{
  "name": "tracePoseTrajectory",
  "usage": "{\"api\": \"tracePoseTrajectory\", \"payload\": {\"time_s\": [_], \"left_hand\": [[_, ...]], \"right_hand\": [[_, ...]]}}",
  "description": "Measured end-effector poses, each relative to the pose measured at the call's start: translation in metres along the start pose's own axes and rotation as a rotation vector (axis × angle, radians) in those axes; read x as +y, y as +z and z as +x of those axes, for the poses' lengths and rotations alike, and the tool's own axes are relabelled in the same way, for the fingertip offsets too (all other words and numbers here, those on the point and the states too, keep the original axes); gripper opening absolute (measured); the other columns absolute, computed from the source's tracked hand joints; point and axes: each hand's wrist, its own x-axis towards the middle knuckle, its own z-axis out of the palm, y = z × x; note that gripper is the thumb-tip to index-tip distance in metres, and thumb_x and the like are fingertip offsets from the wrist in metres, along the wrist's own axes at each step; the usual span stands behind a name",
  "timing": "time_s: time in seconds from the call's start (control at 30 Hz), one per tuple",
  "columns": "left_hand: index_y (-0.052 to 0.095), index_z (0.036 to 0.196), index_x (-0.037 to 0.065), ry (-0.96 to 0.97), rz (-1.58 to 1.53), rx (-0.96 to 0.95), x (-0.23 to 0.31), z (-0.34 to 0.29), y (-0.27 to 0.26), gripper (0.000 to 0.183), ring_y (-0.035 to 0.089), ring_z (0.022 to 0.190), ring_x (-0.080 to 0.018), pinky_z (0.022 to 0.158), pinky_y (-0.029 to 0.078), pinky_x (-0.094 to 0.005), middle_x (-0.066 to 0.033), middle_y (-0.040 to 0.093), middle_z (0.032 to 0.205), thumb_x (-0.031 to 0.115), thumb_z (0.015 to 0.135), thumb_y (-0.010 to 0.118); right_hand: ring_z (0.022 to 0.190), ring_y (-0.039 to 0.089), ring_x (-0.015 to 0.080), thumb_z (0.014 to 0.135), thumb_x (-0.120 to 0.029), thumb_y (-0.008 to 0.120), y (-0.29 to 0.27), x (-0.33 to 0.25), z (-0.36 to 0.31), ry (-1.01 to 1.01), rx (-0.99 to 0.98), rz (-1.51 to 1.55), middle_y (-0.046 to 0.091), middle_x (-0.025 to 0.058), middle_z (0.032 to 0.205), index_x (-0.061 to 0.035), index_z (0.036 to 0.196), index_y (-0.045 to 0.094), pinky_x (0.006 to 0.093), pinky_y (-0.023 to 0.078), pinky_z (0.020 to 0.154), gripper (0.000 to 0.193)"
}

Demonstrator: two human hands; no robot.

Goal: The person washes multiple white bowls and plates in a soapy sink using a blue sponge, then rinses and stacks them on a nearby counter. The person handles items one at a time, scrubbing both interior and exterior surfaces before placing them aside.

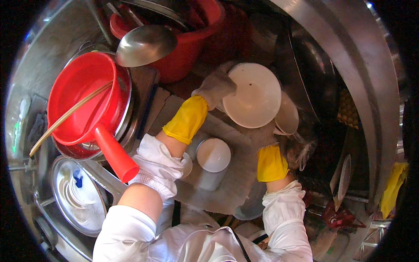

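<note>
Past a white cup (214, 155), a white bowl (255, 94) sits between two gloved hands.
The cup stands on a grey sheet (240, 181); near its far edge, the right hand (263, 136) is mostly hidden under the bowl, its grip impossible to tell, while the left hand (220, 85) grips the bowl's left rim, seemingly for steadiness.

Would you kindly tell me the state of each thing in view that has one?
Large white bowl: tilted, inside facing the camera
Smaller white bowl: tilted, partly behind the large one
Left hand: gloved, gripping the large bowl's rim
Right hand: gloved, fingers hidden
Red dipper: open side up, handle toward the person
Wooden chopsticks: resting across the dipper
Red bucket: open-topped, holding cookware
</note>
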Motion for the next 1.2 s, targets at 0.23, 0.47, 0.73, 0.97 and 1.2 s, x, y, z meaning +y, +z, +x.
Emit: {"api": "tracePoseTrajectory", "payload": {"time_s": [0.23, 0.47, 0.73, 0.97, 1.2], "left_hand": [[0.054, 0.150, 0.011, -0.011, 0.005, 0.128, 0.015, -0.013, 0.005, 0.082, 0.061, 0.131, -0.0321, 0.112, 0.047, -0.0365, -0.0157, 0.066, 0.140, -0.005, 0.072, 0.067], [0.053, 0.151, 0.011, -0.082, 0.070, 0.185, 0.017, -0.018, 0.011, 0.083, 0.061, 0.131, -0.0307, 0.111, 0.047, -0.0363, -0.0149, 0.065, 0.141, -0.005, 0.072, 0.068], [0.051, 0.153, 0.012, -0.024, 0.008, 0.166, 0.009, -0.016, 0.007, 0.086, 0.061, 0.130, -0.0292, 0.111, 0.047, -0.0347, -0.0137, 0.065, 0.141, -0.005, 0.071, 0.070], [0.051, 0.154, 0.017, -0.062, 0.080, 0.302, 0.008, -0.035, 0.010, 0.088, 0.061, 0.132, -0.0291, 0.109, 0.050, -0.0369, -0.0149, 0.063, 0.144, -0.006, 0.071, 0.074], [0.044, 0.158, 0.018, -0.201, -0.119, 0.400, 0.028, -0.099, 0.022, 0.103, 0.059, 0.136, -0.0322, 0.113, 0.050, -0.0411, -0.0131, 0.060, 0.148, -0.015, 0.065, 0.073]], "right_hand": [[0.135, 0.056, 0.0320, 0.108, -0.045, 0.045, 0.000, -0.011, -0.005, 0.029, -0.036, 0.214, 0.056, 0.0125, 0.151, -0.0143, 0.150, 0.050, 0.0522, 0.046, 0.112, 0.052], [0.134, 0.057, 0.0313, 0.109, -0.044, 0.044, 0.004, -0.022, -0.009, 0.102, -0.038, 0.374, 0.057, 0.0129, 0.150, -0.0131, 0.150, 0.049, 0.0508, 0.048, 0.111, 0.052], [0.133, 0.059, 0.0306, 0.110, -0.043, 0.042, 0.009, -0.030, -0.016, 0.161, -0.043, 0.515, 0.057, 0.0134, 0.149, -0.0117, 0.150, 0.049, 0.0493, 0.050, 0.110, 0.051], [0.132, 0.060, 0.0299, 0.110, -0.042, 0.041, 0.013, -0.046, -0.030, 0.203, -0.065, 0.604, 0.058, 0.0139, 0.149, -0.0105, 0.150, 0.049, 0.0479, 0.052, 0.109, 0.051], [0.130, 0.061, 0.0293, 0.111, -0.041, 0.039, 0.014, -0.048, -0.078, 0.268, -0.081, 0.698, 0.059, 0.0143, 0.148, -0.0093, 0.150, 0.048, 0.0466, 0.054, 0.108, 0.051]]}}
